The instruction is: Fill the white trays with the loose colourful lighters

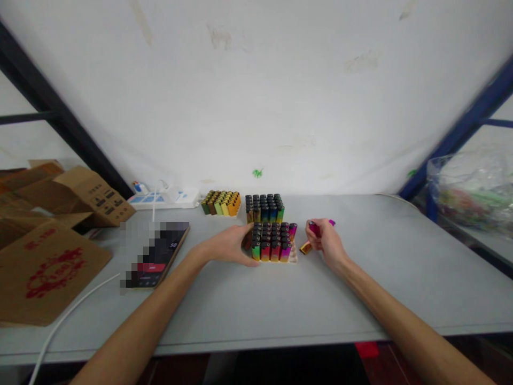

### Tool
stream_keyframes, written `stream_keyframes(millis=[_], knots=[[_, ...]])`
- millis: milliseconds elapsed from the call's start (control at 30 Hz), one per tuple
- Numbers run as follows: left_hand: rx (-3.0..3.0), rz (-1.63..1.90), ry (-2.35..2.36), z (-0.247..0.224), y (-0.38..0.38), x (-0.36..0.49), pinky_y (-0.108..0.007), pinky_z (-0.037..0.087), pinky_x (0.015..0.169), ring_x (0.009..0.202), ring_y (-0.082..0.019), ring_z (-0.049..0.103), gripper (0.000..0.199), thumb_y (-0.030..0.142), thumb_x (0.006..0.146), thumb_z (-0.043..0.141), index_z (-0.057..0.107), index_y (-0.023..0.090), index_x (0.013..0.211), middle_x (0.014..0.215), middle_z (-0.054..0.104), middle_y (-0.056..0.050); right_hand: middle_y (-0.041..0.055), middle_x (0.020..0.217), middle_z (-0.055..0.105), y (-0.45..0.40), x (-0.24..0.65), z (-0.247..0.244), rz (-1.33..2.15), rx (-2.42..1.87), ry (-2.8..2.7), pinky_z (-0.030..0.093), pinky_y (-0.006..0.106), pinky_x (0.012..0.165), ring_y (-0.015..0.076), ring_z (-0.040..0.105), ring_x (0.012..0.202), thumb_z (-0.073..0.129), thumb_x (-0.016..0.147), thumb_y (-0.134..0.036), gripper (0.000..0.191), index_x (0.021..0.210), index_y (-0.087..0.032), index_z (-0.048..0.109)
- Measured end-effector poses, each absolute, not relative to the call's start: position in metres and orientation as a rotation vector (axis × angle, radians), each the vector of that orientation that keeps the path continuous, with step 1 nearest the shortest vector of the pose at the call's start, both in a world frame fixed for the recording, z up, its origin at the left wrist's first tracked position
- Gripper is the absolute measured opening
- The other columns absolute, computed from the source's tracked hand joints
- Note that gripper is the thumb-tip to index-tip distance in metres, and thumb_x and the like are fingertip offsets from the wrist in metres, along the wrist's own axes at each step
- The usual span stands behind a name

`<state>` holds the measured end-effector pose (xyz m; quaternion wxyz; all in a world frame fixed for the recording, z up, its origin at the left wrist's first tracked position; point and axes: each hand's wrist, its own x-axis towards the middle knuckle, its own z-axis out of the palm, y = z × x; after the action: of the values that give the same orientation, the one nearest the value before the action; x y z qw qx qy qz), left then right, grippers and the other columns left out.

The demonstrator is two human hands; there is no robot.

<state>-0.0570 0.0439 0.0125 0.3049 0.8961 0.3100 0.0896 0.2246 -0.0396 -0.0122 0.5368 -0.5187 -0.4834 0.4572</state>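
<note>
Upright lighters (276,251) with black tops and green, red and magenta bodies stand in rows in a white ridged tray (294,258). My left hand (230,245) is curved round the tray's left side, thumb in front and fingers behind, holding it. Along the tray's right edge, some slots are bare, and one magenta lighter (293,230) stands at the back of that column. To the right, my right hand (327,245) is closed round a purple lighter (314,229); a purple end also shows beyond the knuckles. An orange-gold lighter (305,248) lies on the table beside that hand.
Behind stand a block of dark-topped lighters (264,209) and a tray of yellow-green ones (222,204). At left are a phone (160,256), a white cable (76,307), a power strip (176,200) and cardboard boxes (60,267). A plastic bag (473,192) sits far right.
</note>
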Motion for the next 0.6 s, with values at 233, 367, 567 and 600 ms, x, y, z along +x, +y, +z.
stream_keyframes(millis=[233,367,567,600], knots=[[2.365,0.223,0.816,0.014,0.043,-0.057,-0.029,0.051,0.068,0.084,-0.025,0.069,0.063,0.052,0.067,0.088,0.063,0.018,0.114,0.1,0.076,-0.006,-0.0086,0.053,0.022,-0.039,0.225,-0.008,1.204,-1.183,-1.08,0.012,0.027,0.046,0.01,0.013,0.047,0.054,0.086,-0.065,0.05,0.059,-0.025,0.043],[2.379,0.198,0.831,0.012,0.044,-0.056,-0.03,0.052,0.07,0.087,-0.026,0.07,0.065,0.053,0.068,0.087,0.062,0.018,0.117,0.104,0.076,-0.007,-0.007,0.06,0.035,-0.039,0.223,-0.004,1.167,-1.114,-1.083,0.022,0.026,0.047,0.0115,0.026,0.05,0.062,0.083,-0.08,0.059,0.082,-0.022,0.064],[2.37,0.208,0.825,0.011,0.044,-0.057,-0.032,0.053,0.072,0.088,-0.027,0.07,0.067,0.055,0.068,0.088,0.063,0.018,0.118,0.106,0.076,-0.007,0.0048,0.093,0.063,-0.043,0.23,0.0,0.762,-1.263,-1.308,0.047,0.03,0.066,0.0206,0.059,0.084,0.067,0.087,-0.078,0.057,0.095,-0.022,0.071],[2.365,0.216,0.822,0.012,0.044,-0.057,-0.032,0.053,0.073,0.089,-0.027,0.07,0.068,0.054,0.068,0.088,0.063,0.017,0.119,0.106,0.076,-0.007,0.0052,0.093,0.063,-0.043,0.232,0.0,0.676,-1.28,-1.333,0.048,0.03,0.068,0.021,0.059,0.086,0.07,0.086,-0.077,0.056,0.09,-0.021,0.07]])
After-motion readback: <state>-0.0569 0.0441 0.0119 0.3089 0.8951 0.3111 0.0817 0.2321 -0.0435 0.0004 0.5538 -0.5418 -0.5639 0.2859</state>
